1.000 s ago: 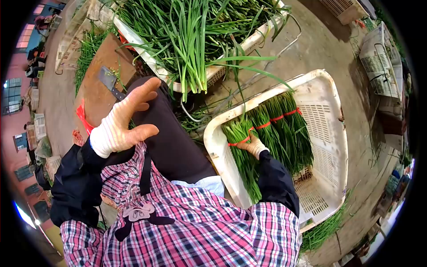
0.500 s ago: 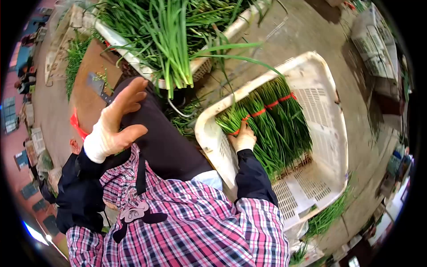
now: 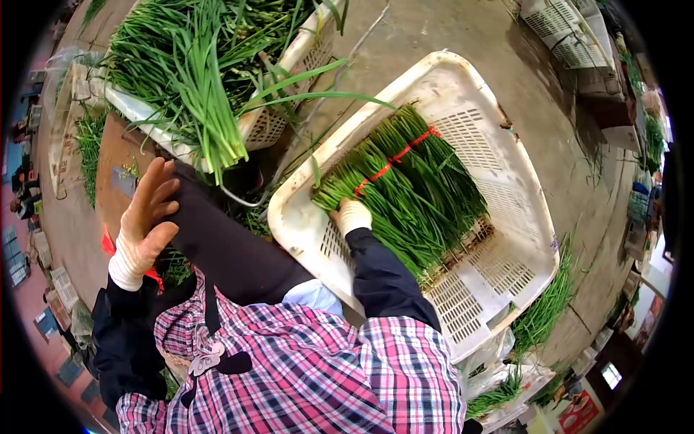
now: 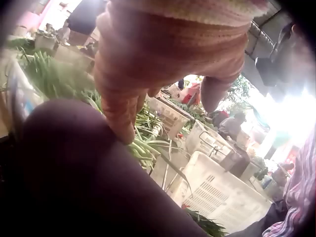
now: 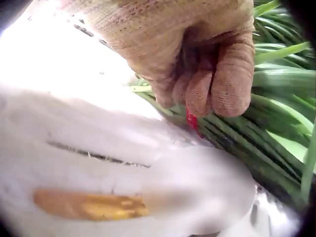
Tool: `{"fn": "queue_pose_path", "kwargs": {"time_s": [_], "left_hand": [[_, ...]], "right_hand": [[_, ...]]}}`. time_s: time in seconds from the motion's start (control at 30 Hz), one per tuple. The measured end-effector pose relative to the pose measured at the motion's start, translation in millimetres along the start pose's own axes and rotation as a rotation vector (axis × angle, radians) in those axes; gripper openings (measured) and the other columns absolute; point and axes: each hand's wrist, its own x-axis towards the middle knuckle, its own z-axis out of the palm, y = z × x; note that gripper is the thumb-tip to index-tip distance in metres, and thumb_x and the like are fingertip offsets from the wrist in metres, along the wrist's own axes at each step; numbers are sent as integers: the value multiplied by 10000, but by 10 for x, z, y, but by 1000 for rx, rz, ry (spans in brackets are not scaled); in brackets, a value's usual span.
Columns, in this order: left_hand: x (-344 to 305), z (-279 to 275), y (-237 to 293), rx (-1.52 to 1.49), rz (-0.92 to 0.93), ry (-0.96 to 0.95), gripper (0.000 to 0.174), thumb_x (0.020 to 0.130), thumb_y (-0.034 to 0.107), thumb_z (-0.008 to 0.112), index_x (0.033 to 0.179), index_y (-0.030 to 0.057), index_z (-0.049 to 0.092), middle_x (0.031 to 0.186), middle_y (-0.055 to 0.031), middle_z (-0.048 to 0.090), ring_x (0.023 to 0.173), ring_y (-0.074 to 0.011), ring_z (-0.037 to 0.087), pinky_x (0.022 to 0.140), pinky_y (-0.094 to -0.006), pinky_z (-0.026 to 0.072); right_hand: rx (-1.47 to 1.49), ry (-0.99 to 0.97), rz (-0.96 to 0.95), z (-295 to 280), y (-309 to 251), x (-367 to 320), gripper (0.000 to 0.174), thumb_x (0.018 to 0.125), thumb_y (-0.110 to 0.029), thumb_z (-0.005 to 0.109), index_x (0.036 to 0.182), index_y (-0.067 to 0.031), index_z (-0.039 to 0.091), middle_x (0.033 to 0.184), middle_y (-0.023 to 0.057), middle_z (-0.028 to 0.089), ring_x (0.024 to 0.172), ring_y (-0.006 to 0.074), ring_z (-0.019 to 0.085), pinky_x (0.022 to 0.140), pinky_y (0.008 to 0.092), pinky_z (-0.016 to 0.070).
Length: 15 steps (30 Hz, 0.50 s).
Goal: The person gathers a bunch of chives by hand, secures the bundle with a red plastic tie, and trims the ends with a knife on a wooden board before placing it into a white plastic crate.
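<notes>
My right hand [image 3: 351, 215], in a knit glove, is down in a white plastic crate [image 3: 517, 217], at the near-left side of a row of green bundles that look like garlic chives [image 3: 416, 195]. In the right wrist view its curled fingers [image 5: 232, 79] are against the end bundle, and a red tie [image 5: 191, 120] shows just under the fingertips. The far side of the grip is hidden. My left hand [image 3: 142, 224], also gloved, is raised over the knee, fingers extended and thumb apart, holding nothing.
A second crate [image 3: 130, 108] heaped with loose chives stands ahead, cut stems hanging over its edge. Left of the knee is a brown board [image 3: 110, 155] bearing a cleaver [image 3: 123, 181]. More crates [image 3: 567, 32] stand at the far right. Loose greens [image 3: 542, 311] lie behind the near crate.
The head view has swung, so the crates sit further left. My right hand has gone from the end bundle's tied middle to its outer side, and that bundle now lies closer against its neighbours.
</notes>
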Motion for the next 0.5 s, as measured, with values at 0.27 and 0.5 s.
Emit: {"fn": "queue_pose_path", "kwargs": {"time_s": [0.27,0.5], "left_hand": [[172,146,45,-7,-20,-17,992,767,515,734,1504,107,210,1487,-132,347,1322,-298,406,1028,-399,373],[-169,-39,-58,-3,64,-26,967,782,494,726,1495,75,224,1476,-126,373,1321,-270,408,1033,-386,365]], "right_hand": [[54,-10,27,336,22,317,361,841,-392,628,996,-66,626,881,207,669,853,368,643,739,476,502],[6,45,15,224,0,220,380,801,-403,640,977,-67,642,948,192,676,921,360,640,803,465,501]]}}
